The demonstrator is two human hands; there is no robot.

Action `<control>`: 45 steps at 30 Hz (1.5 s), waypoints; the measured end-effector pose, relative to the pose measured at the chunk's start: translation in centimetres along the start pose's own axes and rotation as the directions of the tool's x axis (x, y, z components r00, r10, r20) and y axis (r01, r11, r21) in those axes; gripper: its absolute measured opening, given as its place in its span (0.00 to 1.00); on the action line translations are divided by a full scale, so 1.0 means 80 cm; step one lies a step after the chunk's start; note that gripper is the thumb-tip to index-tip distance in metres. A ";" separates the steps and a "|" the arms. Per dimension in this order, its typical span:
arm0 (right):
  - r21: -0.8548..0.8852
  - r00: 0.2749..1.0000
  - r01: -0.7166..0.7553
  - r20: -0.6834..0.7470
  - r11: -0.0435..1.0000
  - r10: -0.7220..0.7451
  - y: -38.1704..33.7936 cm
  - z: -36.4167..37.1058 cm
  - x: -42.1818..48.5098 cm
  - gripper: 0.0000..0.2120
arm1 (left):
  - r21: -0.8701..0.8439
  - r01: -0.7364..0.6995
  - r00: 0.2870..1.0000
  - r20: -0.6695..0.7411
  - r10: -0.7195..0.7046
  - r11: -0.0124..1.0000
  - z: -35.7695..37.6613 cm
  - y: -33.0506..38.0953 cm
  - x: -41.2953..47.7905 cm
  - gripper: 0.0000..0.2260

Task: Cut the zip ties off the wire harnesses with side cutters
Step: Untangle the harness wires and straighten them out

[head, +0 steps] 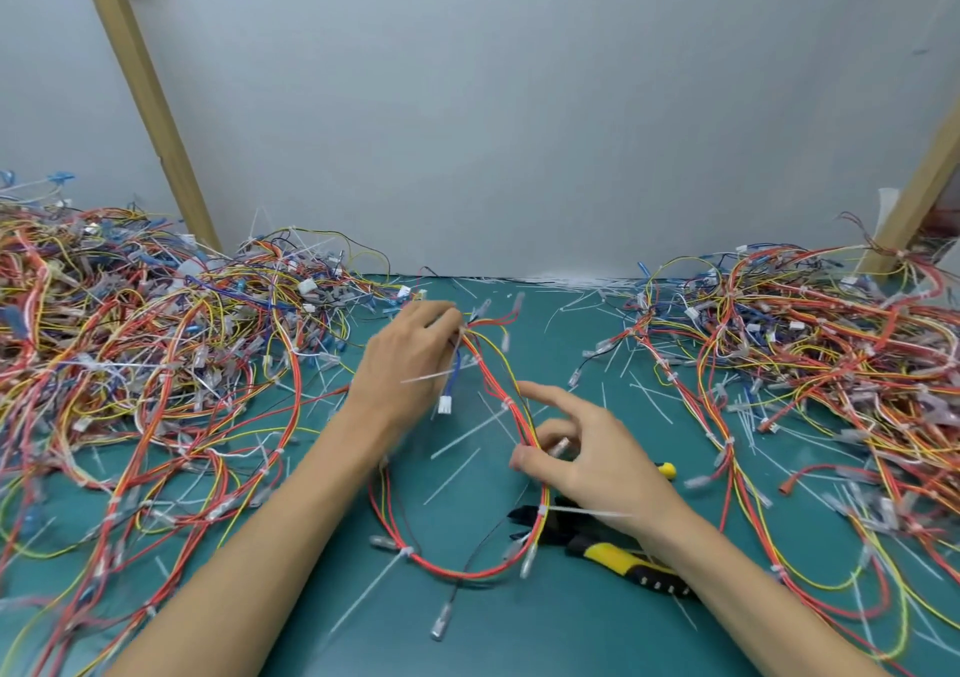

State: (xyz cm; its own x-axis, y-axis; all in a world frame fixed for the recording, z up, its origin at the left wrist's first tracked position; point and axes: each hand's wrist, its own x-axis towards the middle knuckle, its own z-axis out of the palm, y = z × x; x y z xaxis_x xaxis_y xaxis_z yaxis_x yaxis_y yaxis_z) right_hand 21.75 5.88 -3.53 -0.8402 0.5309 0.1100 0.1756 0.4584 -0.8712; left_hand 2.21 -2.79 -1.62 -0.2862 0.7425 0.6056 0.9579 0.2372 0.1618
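Two hands (410, 364) (592, 463) on one harness (506, 406)

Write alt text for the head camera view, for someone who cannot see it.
Two bare hands hold a looped wire harness over a green mat, the left hand gripping its far end and the right hand pinching it nearer. Yellow-handled side cutters lie under the right wrist; harness piles sit on both sides amid cut zip ties.

Matt green mat (571, 640); plastic-sheathed wires (498, 385)
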 end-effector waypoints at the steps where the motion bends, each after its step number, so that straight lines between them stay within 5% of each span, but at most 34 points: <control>1: 0.019 1.000 -0.003 0.004 1.000 0.003 0.001 0.001 0.001 0.25 | 0.000 0.012 1.000 -0.003 -0.012 1.000 -0.002 -0.004 0.001 0.06; 10: 0.323 0.994 -0.073 0.104 0.943 0.042 0.002 -0.010 0.006 0.07 | -0.202 0.116 0.983 -0.117 -0.142 0.972 -0.007 -0.006 0.012 0.12; 16: 0.557 0.999 -0.036 0.013 0.830 0.035 0.005 -0.025 0.009 0.15 | -0.231 0.154 0.988 0.056 -0.144 0.961 -0.028 0.002 0.028 0.32; 19: 0.632 0.999 -0.031 0.000 0.775 0.040 0.009 -0.028 0.012 0.16 | -0.165 0.252 0.958 0.184 -0.221 0.954 -0.051 0.004 0.037 0.22; 21: 0.684 0.998 -0.031 -0.021 0.729 0.062 0.011 -0.030 0.014 0.16 | -0.040 0.231 0.886 0.421 -0.193 0.972 -0.069 0.004 0.038 0.12; 22: 0.715 0.996 -0.033 -0.033 0.698 0.081 0.013 -0.032 0.016 0.16 | -0.020 0.211 0.789 0.594 -0.158 0.977 -0.077 0.007 0.036 0.08; 24: 0.774 0.992 -0.034 -0.051 0.633 0.116 0.016 -0.034 0.018 0.16 | -0.107 0.248 0.486 0.874 -0.028 0.963 -0.084 0.021 0.026 0.06; 25: 0.799 0.990 -0.030 -0.059 0.601 0.127 0.018 -0.035 0.018 0.16 | -0.164 0.290 0.351 0.935 0.055 0.943 -0.082 0.029 0.021 0.07; 27: 0.827 0.988 -0.016 -0.074 0.562 0.136 0.020 -0.036 0.020 0.16 | -0.228 0.297 0.220 0.961 0.165 0.927 -0.075 0.045 0.016 0.08; 30: 0.818 0.988 0.002 -0.090 0.575 0.125 0.023 -0.034 0.020 0.16 | -0.205 0.254 0.155 0.973 0.169 0.945 -0.067 0.055 0.017 0.06; 34: 0.765 0.988 0.010 -0.108 0.644 0.114 0.024 -0.032 0.019 0.13 | -0.191 0.408 0.066 0.982 0.180 0.893 -0.063 0.056 0.013 0.09; 45: 0.601 0.997 -0.060 -0.003 0.797 0.077 0.022 -0.031 0.016 0.12 | -0.173 0.408 0.054 0.985 0.165 0.897 -0.069 0.055 0.013 0.09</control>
State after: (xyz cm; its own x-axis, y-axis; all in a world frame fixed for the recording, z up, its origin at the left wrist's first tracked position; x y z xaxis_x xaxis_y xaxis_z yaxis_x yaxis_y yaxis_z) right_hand 22.26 9.18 -3.74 -0.8224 0.5672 0.0440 -0.1181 -0.0945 -0.9885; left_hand 6.27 -4.41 4.01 0.1198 0.6964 -0.7076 0.7463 0.4069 0.5268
